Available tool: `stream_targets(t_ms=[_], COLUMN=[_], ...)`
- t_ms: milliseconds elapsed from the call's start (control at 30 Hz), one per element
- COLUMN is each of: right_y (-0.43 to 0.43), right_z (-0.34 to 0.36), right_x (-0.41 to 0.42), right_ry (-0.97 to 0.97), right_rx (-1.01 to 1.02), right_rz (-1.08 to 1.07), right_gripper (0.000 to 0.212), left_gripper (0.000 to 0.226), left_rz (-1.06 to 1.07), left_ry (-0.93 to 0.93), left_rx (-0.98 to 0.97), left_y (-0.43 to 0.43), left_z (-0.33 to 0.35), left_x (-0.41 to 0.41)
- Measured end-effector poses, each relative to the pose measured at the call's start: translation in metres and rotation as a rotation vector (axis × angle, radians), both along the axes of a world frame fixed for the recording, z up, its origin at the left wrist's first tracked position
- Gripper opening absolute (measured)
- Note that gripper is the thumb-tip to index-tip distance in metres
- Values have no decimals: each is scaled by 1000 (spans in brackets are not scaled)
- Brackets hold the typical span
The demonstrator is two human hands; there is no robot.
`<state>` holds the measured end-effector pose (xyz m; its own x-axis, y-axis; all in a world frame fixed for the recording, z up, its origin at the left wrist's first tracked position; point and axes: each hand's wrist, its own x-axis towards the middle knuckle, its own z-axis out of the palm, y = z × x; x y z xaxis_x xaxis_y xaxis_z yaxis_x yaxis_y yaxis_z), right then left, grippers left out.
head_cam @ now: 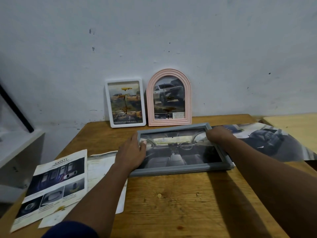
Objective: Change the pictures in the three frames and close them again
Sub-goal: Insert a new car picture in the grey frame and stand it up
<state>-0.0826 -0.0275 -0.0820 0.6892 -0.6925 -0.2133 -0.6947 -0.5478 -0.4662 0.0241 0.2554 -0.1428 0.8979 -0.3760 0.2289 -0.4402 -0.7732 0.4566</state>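
Observation:
A grey rectangular frame (180,169) with a car-interior picture lies face up on the wooden table (171,203), slightly tilted. My left hand (132,153) grips its left edge, thumb on the glass. My right hand (217,136) holds its far right corner, fingers curled over the rim. Against the wall stand a white rectangular frame (125,103) and a pink arched frame (169,97), both with truck pictures in them.
Loose brochure sheets (51,186) lie at the table's left front, more paper (101,165) beside my left forearm. A large car poster (267,141) spreads over the right edge. A white shelf (15,148) stands to the left, a second table (295,124) at the right.

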Motion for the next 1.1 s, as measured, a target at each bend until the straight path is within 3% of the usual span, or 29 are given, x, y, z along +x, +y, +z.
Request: stream_targets(t_ms=[267,467,533,633,767,933,1100], right_y=[-8,-20,-23,-29,-36,-26,-28], right_z=[-6,-8,-6,-8,-13,2,7], right_x=[-2,-10,-11,-10,-9,-20,-10], right_ry=[-92,-326,-327,-406,-465,-496,-607], right_rx=[74,376,438,537,502,718,745], right_rz=[-112,-166,-131,-246,-224,-106,-172], right_gripper=[37,42,41,42,62,26,59], left_gripper=[59,56,55,56,54,48,43], left_rz=[5,1,9,71,213,344,329], left_ry=[26,99,137,192,276,354,355], left_rx=[-49,-184,-266,-444,-698,-842,-853], left_y=[1,2,1,-2,-9,-7,-14], left_z=[2,4,7,16,35,40,38], left_x=[-4,-7,-9,-8,4,15,13])
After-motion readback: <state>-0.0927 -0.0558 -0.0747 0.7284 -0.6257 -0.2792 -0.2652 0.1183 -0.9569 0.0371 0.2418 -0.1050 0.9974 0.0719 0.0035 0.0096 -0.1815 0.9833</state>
